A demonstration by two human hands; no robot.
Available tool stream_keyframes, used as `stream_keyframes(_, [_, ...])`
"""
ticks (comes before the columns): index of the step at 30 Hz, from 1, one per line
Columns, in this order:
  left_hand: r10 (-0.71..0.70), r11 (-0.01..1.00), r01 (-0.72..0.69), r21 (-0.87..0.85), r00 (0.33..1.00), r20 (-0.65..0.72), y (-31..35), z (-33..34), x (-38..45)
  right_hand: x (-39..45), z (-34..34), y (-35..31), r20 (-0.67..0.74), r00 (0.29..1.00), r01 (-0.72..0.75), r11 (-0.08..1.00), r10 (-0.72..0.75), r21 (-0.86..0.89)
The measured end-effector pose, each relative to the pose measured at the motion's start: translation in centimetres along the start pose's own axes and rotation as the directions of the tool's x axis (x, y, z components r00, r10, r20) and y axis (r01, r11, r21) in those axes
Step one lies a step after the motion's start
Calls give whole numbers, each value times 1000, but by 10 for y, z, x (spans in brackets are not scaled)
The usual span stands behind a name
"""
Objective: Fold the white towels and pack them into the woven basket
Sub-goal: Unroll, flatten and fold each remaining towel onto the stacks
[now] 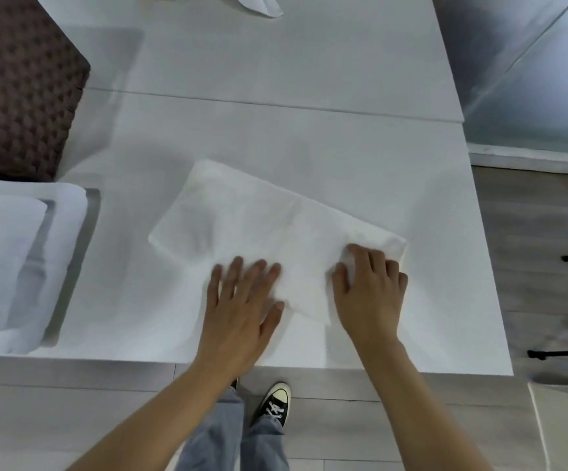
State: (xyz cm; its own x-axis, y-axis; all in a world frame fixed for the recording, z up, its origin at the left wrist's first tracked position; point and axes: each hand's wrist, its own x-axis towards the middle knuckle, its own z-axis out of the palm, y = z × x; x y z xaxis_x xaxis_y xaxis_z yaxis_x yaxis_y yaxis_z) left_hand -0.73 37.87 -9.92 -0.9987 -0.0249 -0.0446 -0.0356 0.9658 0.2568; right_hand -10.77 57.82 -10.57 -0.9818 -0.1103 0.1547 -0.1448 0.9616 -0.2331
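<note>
A white towel [259, 229], folded into a long rectangle, lies slanted on the white table [309, 79]. My left hand [243, 300] lies flat with spread fingers on the towel's near edge. My right hand [369, 288] rests on the towel's right end, its thumb and fingers curled round a bunch of the cloth. The dark brown woven basket [17, 86] stands at the table's far left. Folded white towels [11, 266] are stacked at the left edge, in front of the basket.
Another white cloth [260, 3] lies at the table's far edge, cut off by the frame. The table's near edge runs just below my wrists. Black stand legs [562, 353] cross the wooden floor on the right.
</note>
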Motion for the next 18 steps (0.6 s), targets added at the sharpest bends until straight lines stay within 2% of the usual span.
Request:
stream_keyframes(4, [-87, 994, 86, 66, 996, 19, -18, -5, 23, -43, -12, -17, -46, 999, 5, 1000, -7, -30])
stream_keyframes(7, [-99, 993, 93, 78, 993, 70, -31, -2, 35, -84, -16, -37, -20, 994, 105, 994, -104, 38])
stream_keyframes(9, [-67, 997, 63, 48, 994, 88, -35, 3, 35, -104, -14, -46, -18, 987, 164, 981, -163, 106])
stream_keyframes(12, [-38, 999, 36, 36, 997, 62, -38, 6, 26, -119, -7, -43, -20, 985, 172, 969, -171, 176])
stream_keyframes(15, [-15, 1000, 15, 26, 1000, 2, -35, 3, 12, -126, 1, -19, 48, 960, 259, 942, -275, 211])
stream_keyframes(18, [142, 990, -142, -13, 989, -46, -28, 2, -22, -125, -1, 5, 151, 896, 377, 894, -418, 242])
